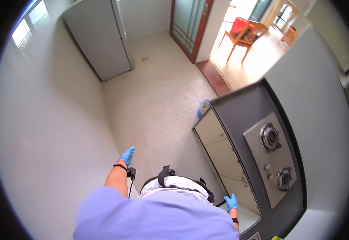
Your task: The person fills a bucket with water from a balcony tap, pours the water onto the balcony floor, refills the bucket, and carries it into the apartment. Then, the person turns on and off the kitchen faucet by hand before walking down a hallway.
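Observation:
My left hand point(127, 156), in a blue glove, hangs beside the pale wall on the left. Its fingers are stretched out, and it holds nothing visible. A black strap with a small device point(131, 173) and a cable is on that wrist. Over on the right, my right hand point(231, 201), also in a blue glove, is beside the front edge of the dark countertop point(240, 93). Thumb and fingers are apart, with nothing seen in them. Below the counter run cream cabinet doors point(222, 156) with small knobs; a whitish surface point(244, 218) shows just beyond my right hand.
A steel gas stove point(262, 160) with two burners is set into the counter. By the counter's far end stands a blue container point(203, 109). A grey refrigerator point(98, 40) is at the far left. Beyond a red-framed sliding door point(188, 28) is a wooden chair point(242, 38).

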`<state>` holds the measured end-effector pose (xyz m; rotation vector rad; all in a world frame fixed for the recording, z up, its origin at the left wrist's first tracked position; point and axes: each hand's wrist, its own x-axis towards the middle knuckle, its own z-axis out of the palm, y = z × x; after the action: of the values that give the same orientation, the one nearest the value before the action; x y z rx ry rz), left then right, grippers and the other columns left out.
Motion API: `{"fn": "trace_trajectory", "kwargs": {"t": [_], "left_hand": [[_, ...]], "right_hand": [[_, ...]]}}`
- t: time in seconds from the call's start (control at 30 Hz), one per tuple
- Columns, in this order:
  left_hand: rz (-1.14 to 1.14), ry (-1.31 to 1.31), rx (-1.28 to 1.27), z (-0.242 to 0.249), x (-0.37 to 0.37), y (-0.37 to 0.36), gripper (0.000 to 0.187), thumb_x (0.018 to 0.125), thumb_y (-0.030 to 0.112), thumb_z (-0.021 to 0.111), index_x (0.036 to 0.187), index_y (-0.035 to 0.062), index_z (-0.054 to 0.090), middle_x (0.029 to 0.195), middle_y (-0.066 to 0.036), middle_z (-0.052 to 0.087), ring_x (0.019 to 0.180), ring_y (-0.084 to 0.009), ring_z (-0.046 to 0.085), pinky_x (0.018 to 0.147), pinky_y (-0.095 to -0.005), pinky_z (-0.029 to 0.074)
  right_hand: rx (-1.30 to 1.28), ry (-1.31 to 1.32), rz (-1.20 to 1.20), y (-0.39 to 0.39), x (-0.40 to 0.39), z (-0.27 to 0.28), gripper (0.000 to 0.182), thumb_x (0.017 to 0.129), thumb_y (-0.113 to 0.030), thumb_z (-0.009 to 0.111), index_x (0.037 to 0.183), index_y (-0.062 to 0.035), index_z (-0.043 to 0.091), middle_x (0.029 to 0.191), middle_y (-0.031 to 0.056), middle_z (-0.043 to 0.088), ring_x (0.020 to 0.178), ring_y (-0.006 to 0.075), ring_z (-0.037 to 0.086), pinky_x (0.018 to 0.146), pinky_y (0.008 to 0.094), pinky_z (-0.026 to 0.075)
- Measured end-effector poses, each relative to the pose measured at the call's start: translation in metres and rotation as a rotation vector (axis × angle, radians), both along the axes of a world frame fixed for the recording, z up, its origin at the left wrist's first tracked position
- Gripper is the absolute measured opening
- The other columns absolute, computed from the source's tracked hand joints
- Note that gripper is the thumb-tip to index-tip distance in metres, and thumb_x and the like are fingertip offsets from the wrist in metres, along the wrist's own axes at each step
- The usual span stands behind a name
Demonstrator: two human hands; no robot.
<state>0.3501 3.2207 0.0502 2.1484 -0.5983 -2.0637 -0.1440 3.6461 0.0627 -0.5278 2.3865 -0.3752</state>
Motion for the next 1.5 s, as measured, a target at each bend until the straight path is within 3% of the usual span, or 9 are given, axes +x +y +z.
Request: {"fn": "trace_trajectory", "kwargs": {"t": [0.17,0.23,0.3,0.37,0.57,0.73,0.83,1.07,1.5], "left_hand": [[0.587,0.269,-0.163,-0.022,0.019,-0.023,0.077,0.071,0.058,0.043,0.132,0.0171,0.018,0.136,-0.014,0.017,0.124,-0.0314,0.018,0.098,-0.0493,0.014],[0.146,0.029,0.006,-0.047,0.022,-0.028,0.077,0.072,0.056,0.044,0.131,0.0112,0.021,0.135,-0.015,0.020,0.124,-0.0307,0.020,0.099,-0.0435,0.018],[-1.059,-0.268,-0.144,-0.033,0.010,-0.043,0.071,0.075,0.051,0.044,0.127,0.0053,0.029,0.131,-0.016,0.028,0.122,-0.0275,0.025,0.099,-0.0359,0.022],[-1.263,-0.191,-0.259,-0.057,0.014,-0.044,0.066,0.072,0.049,0.051,0.121,0.0060,0.039,0.122,-0.017,0.041,0.114,-0.0267,0.038,0.093,-0.0354,0.031],[0.046,0.148,0.505,-0.057,0.013,-0.066,0.055,0.074,0.046,0.050,0.113,0.0088,0.048,0.118,-0.010,0.047,0.100,-0.0214,0.048,0.082,-0.0345,0.037],[-0.137,-0.265,0.182,0.007,-0.026,-0.168,0.047,0.078,0.043,0.047,0.112,0.0110,0.048,0.106,-0.011,0.053,0.100,-0.0242,0.048,0.087,-0.0421,0.033],[-0.098,-0.316,0.067,0.080,-0.101,-0.268,0.047,0.079,0.041,0.045,0.114,0.0095,0.046,0.111,-0.011,0.050,0.100,-0.0253,0.048,0.087,-0.0439,0.033],[-0.467,-0.094,0.385,-0.074,-0.070,-0.508,0.048,0.079,0.041,0.045,0.110,0.0041,0.049,0.111,-0.016,0.050,0.100,-0.0280,0.049,0.087,-0.0399,0.034],[-0.518,0.045,-0.362,-0.074,-0.541,-0.963,0.031,0.077,0.038,0.050,0.086,0.0098,0.058,0.077,-0.005,0.059,0.068,-0.0196,0.055,0.056,-0.0326,0.041]], "right_hand": [[-0.203,0.026,0.325,-0.211,-0.033,0.039,0.057,0.067,-0.030,0.062,0.111,0.0042,0.046,0.125,0.0222,0.033,0.119,0.0300,0.030,0.098,0.0340,0.025],[-0.192,-0.096,0.398,-0.288,-0.035,0.047,0.053,0.071,-0.030,0.059,0.112,0.0010,0.047,0.123,0.0199,0.038,0.116,0.0297,0.034,0.096,0.0341,0.027],[-0.178,-0.341,0.515,-0.368,-0.042,0.053,0.050,0.075,-0.031,0.054,0.114,-0.0015,0.046,0.122,0.0138,0.042,0.112,0.0264,0.040,0.093,0.0330,0.032],[-0.208,-0.777,0.266,-0.448,-0.042,0.061,0.048,0.077,-0.032,0.052,0.115,-0.0041,0.046,0.117,0.0097,0.047,0.105,0.0219,0.046,0.088,0.0326,0.036],[-0.335,-1.146,0.303,-0.676,-0.053,0.026,0.035,0.081,-0.030,0.048,0.108,-0.0078,0.051,0.105,0.0040,0.054,0.092,0.0154,0.052,0.079,0.0306,0.040],[-0.374,-1.324,-0.089,-0.810,-0.081,-0.002,0.032,0.082,-0.032,0.042,0.104,-0.0109,0.050,0.109,0.0043,0.053,0.094,0.0193,0.051,0.083,0.0355,0.037],[-0.336,-1.239,-0.195,-0.852,-0.115,-0.039,0.034,0.083,-0.032,0.040,0.106,-0.0094,0.049,0.109,0.0053,0.053,0.095,0.0192,0.051,0.084,0.0357,0.036],[-0.215,-0.917,-0.700,-0.807,-0.233,-0.092,0.032,0.080,-0.030,0.043,0.100,-0.0075,0.052,0.104,0.0098,0.055,0.097,0.0228,0.051,0.084,0.0370,0.037],[0.308,-0.855,-0.877,-0.755,-0.302,-0.092,0.018,0.074,-0.027,0.051,0.064,-0.0120,0.055,0.057,0.0028,0.052,0.050,0.0152,0.048,0.046,0.0294,0.037]]}}
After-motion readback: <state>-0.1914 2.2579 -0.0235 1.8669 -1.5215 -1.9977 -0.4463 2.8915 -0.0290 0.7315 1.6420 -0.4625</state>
